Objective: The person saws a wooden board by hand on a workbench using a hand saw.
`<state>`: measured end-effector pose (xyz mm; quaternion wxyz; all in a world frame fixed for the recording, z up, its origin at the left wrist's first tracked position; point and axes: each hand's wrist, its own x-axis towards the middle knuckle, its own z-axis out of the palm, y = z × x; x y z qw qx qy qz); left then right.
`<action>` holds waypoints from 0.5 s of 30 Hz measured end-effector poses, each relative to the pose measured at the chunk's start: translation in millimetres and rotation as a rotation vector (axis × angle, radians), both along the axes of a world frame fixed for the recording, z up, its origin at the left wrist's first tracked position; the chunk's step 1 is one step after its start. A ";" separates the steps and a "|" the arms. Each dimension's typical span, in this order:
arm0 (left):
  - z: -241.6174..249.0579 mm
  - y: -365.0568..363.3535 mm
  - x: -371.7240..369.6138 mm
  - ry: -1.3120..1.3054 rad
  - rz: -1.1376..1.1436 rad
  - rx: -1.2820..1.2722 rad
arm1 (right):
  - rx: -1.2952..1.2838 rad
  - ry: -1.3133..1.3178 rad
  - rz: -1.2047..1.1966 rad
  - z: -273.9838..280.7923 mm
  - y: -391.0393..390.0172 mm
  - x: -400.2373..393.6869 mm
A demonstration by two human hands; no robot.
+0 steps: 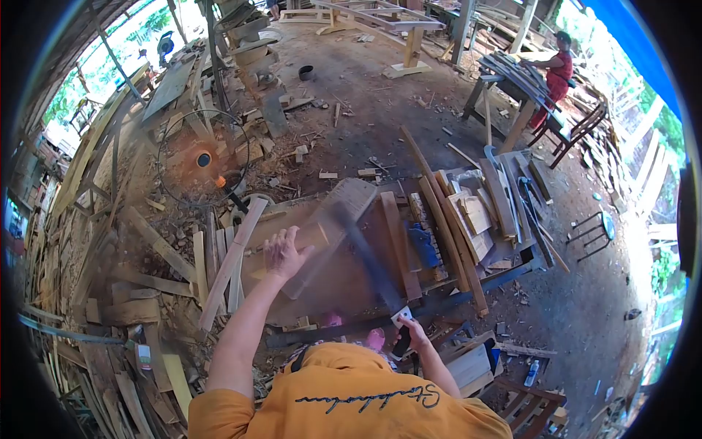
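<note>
My left hand [284, 256] lies on a workbench plank [345, 208] with its fingers spread apart. Further right, my right hand [417, 334] is wrapped round the black handle of a handsaw [371, 265]. The saw's long dark blade is smeared by motion and slants up and left from the white part by the handle. Its far end overlaps the plank in this view. Under both arms is the brown top of the workbench [344, 282], partly hidden by the plank and the blade.
Long boards and offcuts [472, 219] are stacked on the bench's right side, with a blue tool [423, 245] among them. A round-guarded fan [203, 159] stands at the left. Timber scraps cover the floor. A person in red [560, 73] works at a far table [515, 77].
</note>
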<state>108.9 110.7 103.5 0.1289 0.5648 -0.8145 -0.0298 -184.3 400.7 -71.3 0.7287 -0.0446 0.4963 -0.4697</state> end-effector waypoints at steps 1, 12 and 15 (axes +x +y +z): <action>2.2 1.1 0.9 -0.009 -0.001 0.009 | 0.045 -0.048 -0.088 0.8 0.5 -3.3; -0.9 -1.3 1.4 -0.003 0.002 0.008 | 0.017 0.077 0.012 8.8 10.8 9.9; -2.1 -4.3 3.0 -0.015 0.006 0.022 | -0.031 0.160 -0.099 10.3 -3.4 10.0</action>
